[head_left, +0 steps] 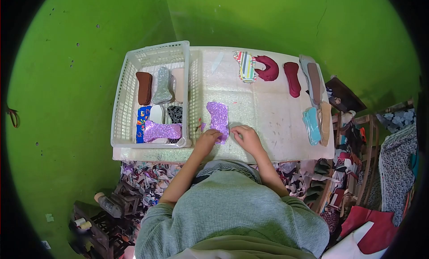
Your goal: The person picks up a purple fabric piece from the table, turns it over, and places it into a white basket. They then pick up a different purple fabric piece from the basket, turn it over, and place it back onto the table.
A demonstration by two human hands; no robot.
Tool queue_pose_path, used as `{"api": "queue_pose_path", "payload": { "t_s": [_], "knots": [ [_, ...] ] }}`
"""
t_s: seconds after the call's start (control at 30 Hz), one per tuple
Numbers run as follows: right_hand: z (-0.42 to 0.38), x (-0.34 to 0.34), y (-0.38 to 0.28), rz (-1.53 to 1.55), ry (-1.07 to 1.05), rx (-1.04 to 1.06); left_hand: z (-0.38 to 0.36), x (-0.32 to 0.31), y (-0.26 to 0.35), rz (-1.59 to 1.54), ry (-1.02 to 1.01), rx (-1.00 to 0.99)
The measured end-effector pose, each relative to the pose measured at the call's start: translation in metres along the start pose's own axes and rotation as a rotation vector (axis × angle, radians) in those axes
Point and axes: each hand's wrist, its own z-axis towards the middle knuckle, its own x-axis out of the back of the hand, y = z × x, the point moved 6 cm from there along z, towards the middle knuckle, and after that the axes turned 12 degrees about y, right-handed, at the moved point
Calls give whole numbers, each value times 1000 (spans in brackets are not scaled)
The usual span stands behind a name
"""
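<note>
A purple glitter sole-shaped piece [219, 116] lies lengthwise on the white table in front of me. The fingers of my left hand [209, 139] are closed at its lower left edge. My right hand [246, 137] is just off its lower right side, thumb and fingers curled together; whatever is between them is too small to make out. Small red and purple scraps [200, 124] are by my left hand. Left of it stands a white plastic basket [194, 80], with another purple glitter piece [161, 131] lying across other pieces inside.
The basket also holds brown [144, 88], silver glitter [162, 85] and patterned stacks. On the table's right side are striped pieces [246, 67], maroon pieces [292, 79], turquoise pieces [311, 126] and tan pieces [325, 123]. Scraps [152, 181] cover the floor; a wooden rack [368, 143] stands right.
</note>
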Motion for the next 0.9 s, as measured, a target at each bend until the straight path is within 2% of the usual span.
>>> {"api": "queue_pose_path", "payload": {
  "t_s": [0.07,0.23,0.33,0.4,0.43,0.47,0.53,0.57,0.63,0.7,0.8,0.87,0.9],
  "knots": [
    [1,-4,2,17,-7,3,-1,-6,-8,-84,-15,44],
    [3,-10,4,38,-21,8,0,0,-3,-30,16,72],
    [1,-15,9,89,-15,-114,0,1,-1,-12,52,61],
    [-6,-27,28,45,-94,-360,2,4,7,-14,79,37],
    [-5,-30,30,44,-95,-358,4,13,13,51,171,16],
    [-9,-38,37,77,-169,-483,5,23,19,115,263,-5],
    [-18,-55,47,206,-314,-701,9,33,28,118,316,-49],
    [-18,-58,49,205,-314,-701,10,38,32,121,369,-94],
    [-23,-70,47,556,-339,-986,9,37,35,88,367,-126],
    [-20,-75,51,624,-307,-939,8,37,39,57,367,-157],
    [-12,-73,46,691,-255,-861,7,38,41,-44,375,-58],
    [-8,-69,43,690,-237,-830,-1,25,10,-319,277,559],
    [-8,-69,43,712,-240,-824,-2,21,5,-320,276,559]
  ]
}}
